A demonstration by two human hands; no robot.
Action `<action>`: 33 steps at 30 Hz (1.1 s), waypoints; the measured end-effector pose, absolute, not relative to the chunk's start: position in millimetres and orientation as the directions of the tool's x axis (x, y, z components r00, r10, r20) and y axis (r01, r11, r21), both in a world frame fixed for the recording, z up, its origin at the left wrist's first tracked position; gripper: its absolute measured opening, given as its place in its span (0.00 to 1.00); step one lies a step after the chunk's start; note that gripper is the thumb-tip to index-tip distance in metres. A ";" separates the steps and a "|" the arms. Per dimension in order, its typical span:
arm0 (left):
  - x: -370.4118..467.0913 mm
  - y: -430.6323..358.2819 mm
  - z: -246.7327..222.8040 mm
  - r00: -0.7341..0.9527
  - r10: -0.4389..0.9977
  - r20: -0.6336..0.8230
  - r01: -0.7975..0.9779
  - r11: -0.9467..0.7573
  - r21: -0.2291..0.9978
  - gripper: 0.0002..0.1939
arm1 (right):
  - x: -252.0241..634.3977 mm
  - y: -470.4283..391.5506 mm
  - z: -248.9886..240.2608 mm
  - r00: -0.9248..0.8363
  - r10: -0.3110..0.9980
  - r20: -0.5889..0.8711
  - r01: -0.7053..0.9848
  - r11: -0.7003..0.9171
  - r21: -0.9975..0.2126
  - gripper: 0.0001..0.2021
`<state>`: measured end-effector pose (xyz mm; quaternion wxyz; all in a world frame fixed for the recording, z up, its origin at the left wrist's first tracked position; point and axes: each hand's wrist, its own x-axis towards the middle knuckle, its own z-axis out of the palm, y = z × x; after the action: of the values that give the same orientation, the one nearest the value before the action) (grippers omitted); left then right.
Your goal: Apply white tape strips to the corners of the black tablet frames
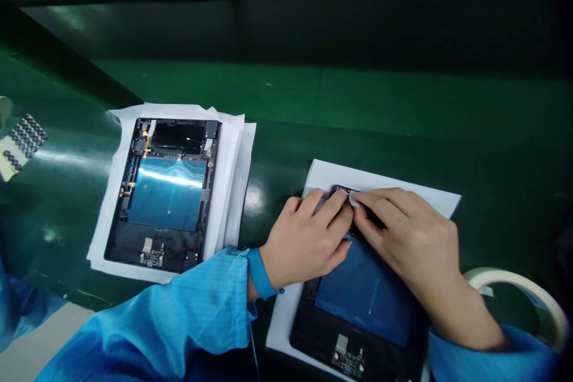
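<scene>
An opened tablet with a blue panel lies tilted on white paper at the lower right. Over its upper end, my left hand rests with bent fingers, the fingertips at the top edge; whether they grip anything is hidden. Beside it, my right hand pinches a small whitish piece between thumb and forefinger, close above the tablet's top edge. The fingertips of both hands are nearly touching.
Another opened tablet lies on stacked white sheets at the left. A sheet of round black pads sits at the far left. A roll of cream tape is at the lower right. The table is green.
</scene>
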<state>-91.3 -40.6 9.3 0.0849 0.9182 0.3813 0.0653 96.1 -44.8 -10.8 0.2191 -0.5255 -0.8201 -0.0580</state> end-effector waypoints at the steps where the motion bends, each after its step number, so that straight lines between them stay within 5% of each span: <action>1: -91.3 -40.7 9.1 0.701 0.711 0.060 0.688 -0.696 0.206 0.23 | 96.0 -44.9 -11.0 -0.356 0.836 0.418 0.889 0.440 -0.122 0.06; 17: -93.2 -41.5 6.0 0.668 0.736 0.112 0.695 -0.670 0.262 0.21 | 78.1 -55.5 8.2 -0.449 0.870 0.204 0.891 0.418 0.179 0.11; 22: -106.9 -51.5 22.3 0.558 0.825 0.095 0.792 -0.563 0.238 0.19 | 85.5 -73.4 3.6 -0.478 0.847 0.232 0.878 0.470 0.090 0.17; 25: -112.3 -58.4 32.5 0.440 0.898 -0.034 0.881 -0.424 0.208 0.14 | 90.2 -83.9 -5.3 -0.478 0.836 0.269 0.872 0.489 0.029 0.19; 28: -109.6 -60.2 38.3 0.414 0.895 -0.165 0.891 -0.361 0.277 0.07 | 93.9 -88.4 -15.5 -0.435 0.834 0.338 0.865 0.492 -0.101 0.20; 33: -89.6 -62.0 34.2 0.383 0.904 -0.188 0.860 -0.275 0.431 0.08 | 100.9 -86.9 -23.1 -0.404 0.782 0.474 0.816 0.542 -0.199 0.17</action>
<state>-89.6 -62.0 34.2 0.2375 0.7970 0.5533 0.0470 100.9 -86.9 -23.1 0.2646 -0.4774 -0.8373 -0.0322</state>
